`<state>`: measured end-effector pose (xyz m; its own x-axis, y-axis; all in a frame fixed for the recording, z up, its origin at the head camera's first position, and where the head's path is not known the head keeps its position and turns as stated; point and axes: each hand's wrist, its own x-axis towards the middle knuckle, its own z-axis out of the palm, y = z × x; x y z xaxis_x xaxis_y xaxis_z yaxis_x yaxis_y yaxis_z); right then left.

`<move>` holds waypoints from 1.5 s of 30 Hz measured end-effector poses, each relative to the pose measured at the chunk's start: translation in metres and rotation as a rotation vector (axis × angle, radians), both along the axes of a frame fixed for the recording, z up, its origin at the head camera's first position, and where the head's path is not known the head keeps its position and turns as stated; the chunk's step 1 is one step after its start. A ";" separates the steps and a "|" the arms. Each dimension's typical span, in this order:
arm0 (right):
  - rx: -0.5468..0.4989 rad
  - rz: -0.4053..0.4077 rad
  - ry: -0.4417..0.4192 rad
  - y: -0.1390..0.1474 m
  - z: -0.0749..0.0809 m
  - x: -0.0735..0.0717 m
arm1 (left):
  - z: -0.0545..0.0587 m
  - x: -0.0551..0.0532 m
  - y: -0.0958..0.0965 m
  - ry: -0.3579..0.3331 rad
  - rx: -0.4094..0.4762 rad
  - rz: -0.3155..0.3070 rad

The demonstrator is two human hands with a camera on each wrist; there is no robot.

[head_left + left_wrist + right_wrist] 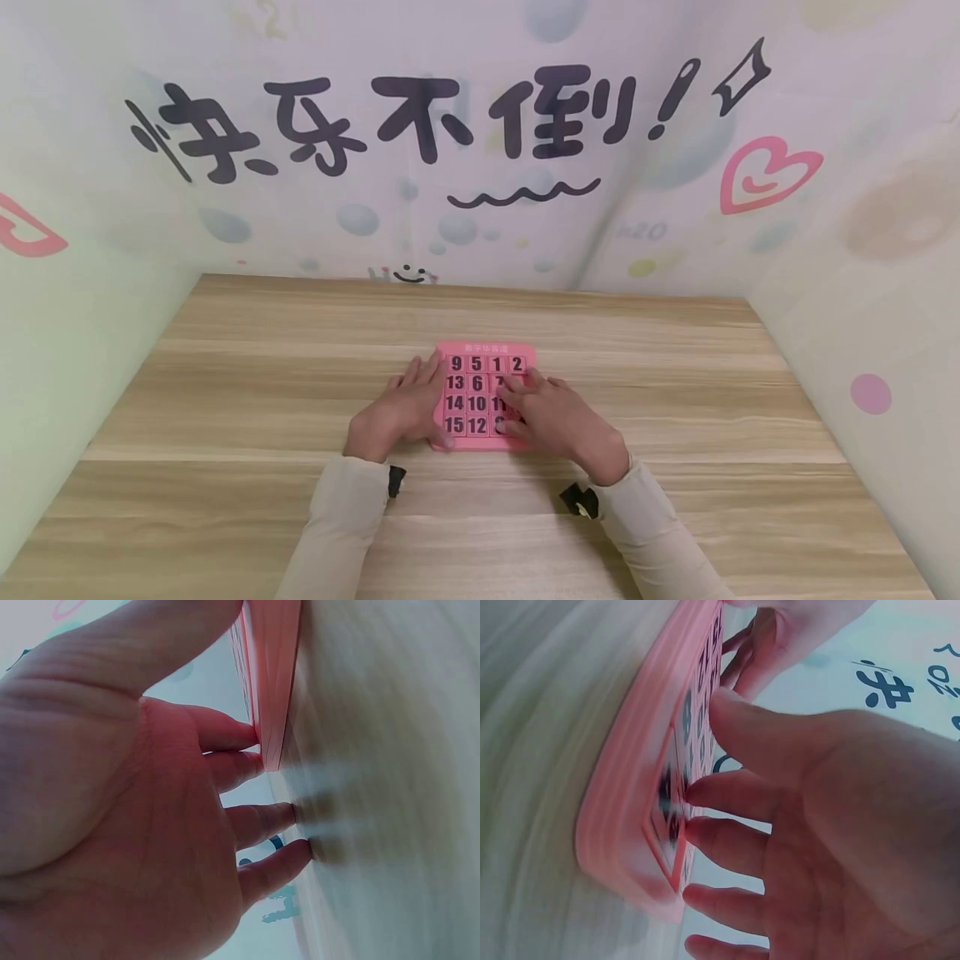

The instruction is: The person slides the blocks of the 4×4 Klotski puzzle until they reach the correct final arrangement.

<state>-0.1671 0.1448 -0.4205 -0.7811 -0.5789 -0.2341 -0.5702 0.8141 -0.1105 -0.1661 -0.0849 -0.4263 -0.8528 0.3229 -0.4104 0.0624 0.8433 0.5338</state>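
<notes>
A pink number sliding puzzle (477, 403) lies flat on the table, its square tiles marked with black numbers. My left hand (411, 406) holds its left side: the thumb is at the near corner and the index and middle fingertips meet the far end of that edge. In the left wrist view, the ring and little fingers (277, 868) reach down to the tabletop. Over the right-hand columns is my right hand (558, 412), fingers slightly bent, with fingertips and thumb (739, 712) on the tiles. That hand hides several tiles.
The wood-grain table (247, 392) extends around the puzzle on all sides. A pale printed curtain (480, 233) with large black characters hangs along the far edge. Black straps (581, 500) show at both sleeve cuffs.
</notes>
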 end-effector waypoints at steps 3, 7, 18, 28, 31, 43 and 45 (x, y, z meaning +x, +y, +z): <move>-0.016 -0.006 0.001 -0.002 0.000 0.000 | 0.001 0.000 0.000 -0.005 -0.002 0.001; -0.035 -0.004 -0.024 -0.002 0.001 -0.001 | 0.003 0.000 0.000 0.001 -0.008 0.002; 0.011 -0.034 -0.154 0.018 0.028 0.006 | 0.002 -0.002 0.001 0.016 -0.023 -0.014; 0.134 -0.021 -0.177 0.011 0.039 0.020 | 0.001 -0.001 0.000 0.008 -0.013 -0.002; 0.151 -0.040 -0.179 0.008 0.038 0.022 | 0.001 0.000 0.000 0.007 -0.005 -0.001; 0.164 -0.093 -0.167 0.004 0.035 0.024 | -0.001 0.000 0.000 0.006 -0.016 0.001; 0.165 -0.092 -0.158 0.003 0.035 0.023 | -0.001 0.000 0.000 0.006 -0.014 0.001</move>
